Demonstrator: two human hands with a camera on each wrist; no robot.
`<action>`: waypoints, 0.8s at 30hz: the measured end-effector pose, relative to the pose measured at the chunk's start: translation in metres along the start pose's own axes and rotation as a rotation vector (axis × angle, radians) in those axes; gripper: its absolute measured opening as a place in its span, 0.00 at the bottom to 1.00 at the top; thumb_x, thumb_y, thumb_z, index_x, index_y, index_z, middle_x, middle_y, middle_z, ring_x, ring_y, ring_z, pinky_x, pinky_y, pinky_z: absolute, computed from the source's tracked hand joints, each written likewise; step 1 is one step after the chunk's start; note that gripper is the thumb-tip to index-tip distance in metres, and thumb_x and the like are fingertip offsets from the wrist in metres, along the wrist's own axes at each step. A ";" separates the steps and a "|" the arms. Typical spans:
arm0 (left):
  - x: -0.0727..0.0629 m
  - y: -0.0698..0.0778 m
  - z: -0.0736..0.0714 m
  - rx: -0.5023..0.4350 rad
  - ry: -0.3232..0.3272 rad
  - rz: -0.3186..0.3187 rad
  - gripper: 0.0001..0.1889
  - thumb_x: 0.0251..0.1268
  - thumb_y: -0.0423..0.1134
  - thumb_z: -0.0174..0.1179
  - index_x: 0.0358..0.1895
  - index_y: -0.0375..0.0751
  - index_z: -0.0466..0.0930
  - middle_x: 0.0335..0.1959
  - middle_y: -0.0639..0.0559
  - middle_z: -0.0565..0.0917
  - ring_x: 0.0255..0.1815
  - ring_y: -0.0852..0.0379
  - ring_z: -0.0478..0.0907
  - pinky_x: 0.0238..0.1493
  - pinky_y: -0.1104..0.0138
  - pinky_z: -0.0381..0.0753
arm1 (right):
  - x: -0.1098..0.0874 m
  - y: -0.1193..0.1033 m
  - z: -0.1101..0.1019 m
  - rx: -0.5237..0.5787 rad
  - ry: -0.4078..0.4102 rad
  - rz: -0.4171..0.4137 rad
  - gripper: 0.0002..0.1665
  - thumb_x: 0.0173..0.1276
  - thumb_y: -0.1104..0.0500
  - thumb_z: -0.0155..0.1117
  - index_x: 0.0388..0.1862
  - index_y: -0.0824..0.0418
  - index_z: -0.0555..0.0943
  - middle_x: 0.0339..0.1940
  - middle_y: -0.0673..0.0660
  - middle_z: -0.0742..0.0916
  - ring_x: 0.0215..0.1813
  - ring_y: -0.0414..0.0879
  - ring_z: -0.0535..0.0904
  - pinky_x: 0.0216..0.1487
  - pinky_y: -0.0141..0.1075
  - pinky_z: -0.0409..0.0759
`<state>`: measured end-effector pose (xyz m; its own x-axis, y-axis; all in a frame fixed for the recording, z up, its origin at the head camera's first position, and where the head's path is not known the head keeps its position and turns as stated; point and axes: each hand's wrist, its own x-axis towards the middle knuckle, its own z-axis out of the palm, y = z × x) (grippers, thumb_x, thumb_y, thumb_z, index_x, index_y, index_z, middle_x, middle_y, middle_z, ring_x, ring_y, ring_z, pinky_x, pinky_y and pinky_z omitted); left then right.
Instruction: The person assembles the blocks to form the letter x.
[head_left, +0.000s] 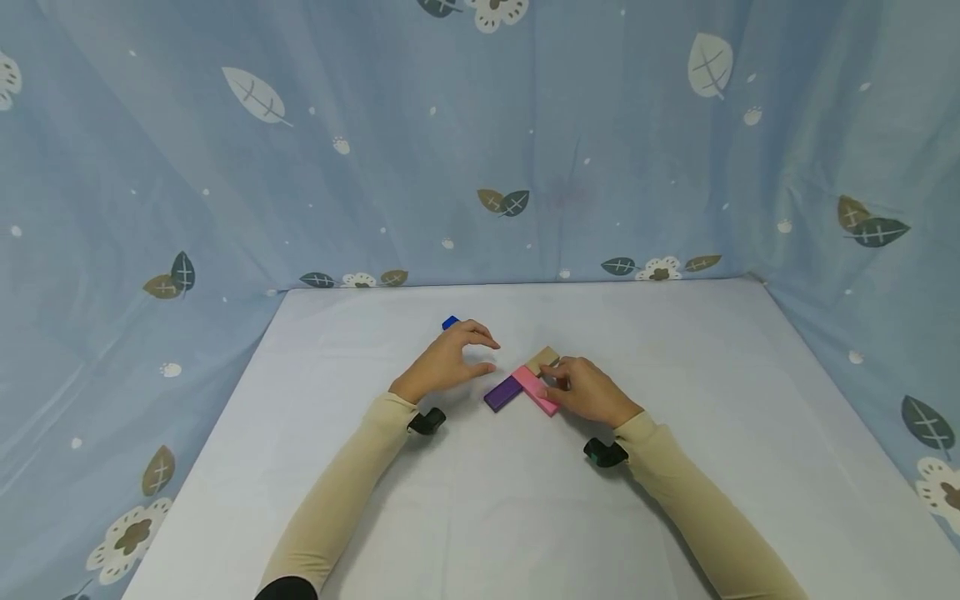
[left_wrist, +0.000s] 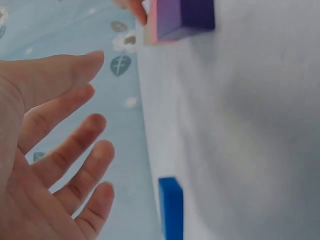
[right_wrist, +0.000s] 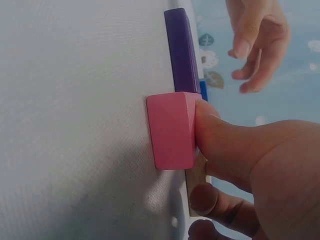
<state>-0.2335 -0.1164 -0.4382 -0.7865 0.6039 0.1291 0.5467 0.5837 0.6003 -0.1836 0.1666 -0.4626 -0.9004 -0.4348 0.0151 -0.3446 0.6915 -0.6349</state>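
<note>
My left hand (head_left: 447,357) hovers left of the blocks, its thumb and fingers spread and gently bent around nothing. In the left wrist view its palm and fingers (left_wrist: 62,145) show empty. My right hand (head_left: 592,392) holds a pink block (right_wrist: 172,131); its thumb lies against that block, and its other fingers curl beside a natural wood block (head_left: 543,358). On the table the pink block runs slantwise, its far end meeting a purple block (head_left: 502,394) on one side and the wood block on the other. Part of the wood block is hidden behind the right fingers.
A blue block (head_left: 450,322) stands behind the left hand, partly covered by it; the left wrist view shows it as a blue block (left_wrist: 171,207) apart from the others. A white cloth covers the table (head_left: 510,533). Behind hangs a blue patterned curtain (head_left: 420,167).
</note>
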 end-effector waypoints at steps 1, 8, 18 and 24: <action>0.000 -0.001 -0.003 -0.008 0.000 -0.002 0.18 0.67 0.44 0.71 0.57 0.43 0.87 0.60 0.50 0.81 0.67 0.47 0.74 0.72 0.49 0.73 | 0.000 0.000 0.000 0.000 0.001 -0.004 0.28 0.68 0.58 0.74 0.63 0.69 0.82 0.34 0.53 0.86 0.31 0.42 0.70 0.29 0.30 0.68; 0.004 -0.009 -0.023 -0.020 0.010 -0.004 0.20 0.66 0.41 0.72 0.59 0.41 0.86 0.62 0.46 0.78 0.65 0.42 0.74 0.69 0.45 0.73 | -0.003 0.001 -0.001 0.023 0.006 -0.005 0.27 0.68 0.59 0.74 0.63 0.70 0.82 0.34 0.54 0.86 0.31 0.42 0.68 0.29 0.30 0.66; 0.011 -0.021 -0.044 0.030 0.015 -0.054 0.21 0.65 0.38 0.72 0.61 0.41 0.84 0.64 0.42 0.76 0.71 0.40 0.70 0.76 0.43 0.67 | -0.002 0.001 0.000 0.028 -0.002 0.013 0.27 0.68 0.59 0.73 0.63 0.69 0.82 0.33 0.54 0.85 0.30 0.42 0.69 0.28 0.30 0.65; 0.015 -0.027 -0.051 0.043 0.007 -0.095 0.23 0.65 0.38 0.72 0.63 0.42 0.83 0.66 0.41 0.75 0.73 0.39 0.68 0.77 0.42 0.65 | -0.003 0.002 0.000 0.030 -0.001 0.015 0.27 0.68 0.59 0.73 0.63 0.69 0.82 0.33 0.54 0.85 0.31 0.43 0.69 0.28 0.30 0.65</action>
<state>-0.2746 -0.1506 -0.4127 -0.8372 0.5412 0.0792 0.4816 0.6606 0.5759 -0.1818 0.1691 -0.4643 -0.9050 -0.4254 0.0045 -0.3232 0.6806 -0.6576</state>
